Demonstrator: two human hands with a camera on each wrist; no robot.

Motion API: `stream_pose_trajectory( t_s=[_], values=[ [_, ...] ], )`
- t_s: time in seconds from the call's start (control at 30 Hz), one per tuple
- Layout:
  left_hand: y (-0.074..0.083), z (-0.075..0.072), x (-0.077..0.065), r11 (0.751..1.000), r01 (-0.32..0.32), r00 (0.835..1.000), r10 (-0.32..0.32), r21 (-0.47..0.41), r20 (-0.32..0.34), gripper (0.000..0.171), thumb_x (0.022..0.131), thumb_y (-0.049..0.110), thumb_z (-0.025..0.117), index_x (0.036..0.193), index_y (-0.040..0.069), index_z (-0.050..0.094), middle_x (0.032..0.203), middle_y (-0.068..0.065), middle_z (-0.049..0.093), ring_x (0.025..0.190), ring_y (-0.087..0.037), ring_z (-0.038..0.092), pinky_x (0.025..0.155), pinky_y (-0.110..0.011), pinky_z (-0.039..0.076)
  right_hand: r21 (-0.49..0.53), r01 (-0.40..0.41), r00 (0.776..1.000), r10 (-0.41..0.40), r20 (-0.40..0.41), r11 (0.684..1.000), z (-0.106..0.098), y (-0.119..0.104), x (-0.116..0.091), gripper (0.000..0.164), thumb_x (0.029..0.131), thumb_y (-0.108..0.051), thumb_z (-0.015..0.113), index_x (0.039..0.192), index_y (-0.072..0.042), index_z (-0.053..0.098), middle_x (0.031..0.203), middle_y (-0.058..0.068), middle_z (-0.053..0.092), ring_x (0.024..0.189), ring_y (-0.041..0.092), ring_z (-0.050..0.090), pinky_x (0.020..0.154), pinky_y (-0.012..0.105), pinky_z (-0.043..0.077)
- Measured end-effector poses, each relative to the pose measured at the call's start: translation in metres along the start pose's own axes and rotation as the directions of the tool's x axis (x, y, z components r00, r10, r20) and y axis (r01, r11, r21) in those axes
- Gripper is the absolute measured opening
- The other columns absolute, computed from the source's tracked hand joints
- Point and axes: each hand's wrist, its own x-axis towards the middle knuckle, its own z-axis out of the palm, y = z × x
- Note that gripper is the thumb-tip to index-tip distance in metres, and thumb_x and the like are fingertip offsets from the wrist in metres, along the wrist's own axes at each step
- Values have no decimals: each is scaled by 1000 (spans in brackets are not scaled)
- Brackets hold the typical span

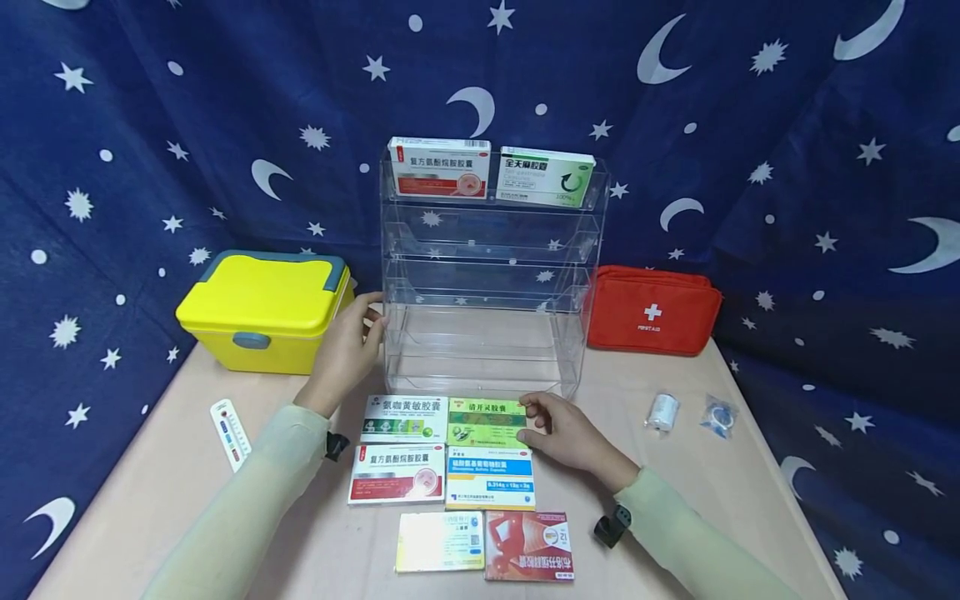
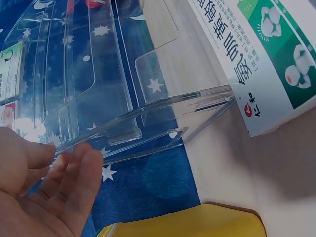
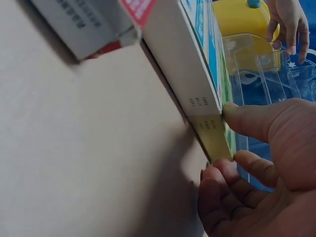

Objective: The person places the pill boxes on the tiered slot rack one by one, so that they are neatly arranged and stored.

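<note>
- The left hand [image 1: 348, 354] is at the left side of the clear rack [image 1: 483, 300], its fingers bent with the edge of the rack's side wall pinched between thumb and fingertips
- The right hand [image 1: 566, 433] holds the right end of the green box [image 1: 483, 423], thumb and fingers set close around it
- The green box lies face up on the worktop [image 1: 607, 533], just in front of the rack, at the right of the back row of boxes
- Beside it on the left lies a white-and-green box [image 1: 405, 419]
- The middle row has a white-and-red box [image 1: 397, 473] at the left and a blue-and-white box [image 1: 491, 479] at the right
- Nearest the person lie a pale yellow box [image 1: 440, 542] and a red box [image 1: 528, 546] side by side, the red one with its lettering upside down
- The rack stands upright, its top tier holding a second white-and-red box [image 1: 440, 169] at the left and a Tianma capsule box [image 1: 546, 177] at the right
- A yellow case [image 1: 258, 304] stands left of the rack, with a white thermometer strip [image 1: 230, 433] nearer the person
- A red first-aid bag [image 1: 652, 312] is at the rack's right; in front of it lie a white roll [image 1: 663, 412] and a small clear packet [image 1: 718, 417]
- A dark blue curtain [image 1: 555, 50] with moons and stars hangs behind
</note>
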Motion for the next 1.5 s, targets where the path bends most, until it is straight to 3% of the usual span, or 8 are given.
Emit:
stream_pose_trajectory(
  t_s=[0.23,0.47,0.67,0.83,0.97,1.23,1.5],
  values=[
    [1,0,0,1000,9,1000,-9,4,5,44,103,10,60,145,4,49,110,-12,62,87,-27,62,76,-42,55,-20,-25,1000,24,-4,999,3,3,0,56,89,-20,80,138,-6,57,106,4,59,91,22,52,74,31,46],
    [0,0,-1,1000,3,1000,-4,5,6,44,103,10,60,145,3,49,110,-13,62,87,-27,62,75,-42,55,39,-16,1000,16,-17,999,2,1,-5,54,85,-16,84,131,-12,55,107,5,58,92,25,54,72,29,47],
    [0,0,-1,1000,3,1000,-3,6,1,44,103,9,60,144,3,49,110,-12,63,85,-27,62,74,-41,54,72,57,996,-52,-73,996,1,2,-7,54,83,-9,85,127,-13,53,106,3,60,89,22,60,70,26,50],
    [1,0,-1,1000,1,1000,-1,8,-2,44,102,9,61,144,4,49,110,-12,63,85,-27,62,74,-42,54,81,135,980,-121,-158,988,0,5,-5,50,84,-3,83,123,-12,53,104,3,62,83,18,61,67,25,52],
    [1,0,-1,1000,4,1000,-4,7,2,44,102,9,61,144,4,49,110,-12,63,86,-27,62,75,-42,55,70,149,972,-133,-194,986,0,6,-5,48,84,-3,82,122,-13,55,103,3,63,82,19,62,67,26,53],
    [1,1,0,1000,0,1000,0,6,7,44,103,9,60,145,3,48,111,-13,63,87,-28,62,75,-42,55,133,155,980,-135,-146,979,1,11,-15,50,88,2,76,125,-18,51,111,4,65,95,20,68,76,32,57],
    [2,1,-1,1000,21,1000,-21,7,20,45,103,10,60,146,4,47,112,-12,62,87,-27,62,76,-42,55,122,205,971,-186,-152,971,3,16,-22,46,90,1,76,123,-21,52,112,-2,66,97,15,68,72,31,55]
  ],
)
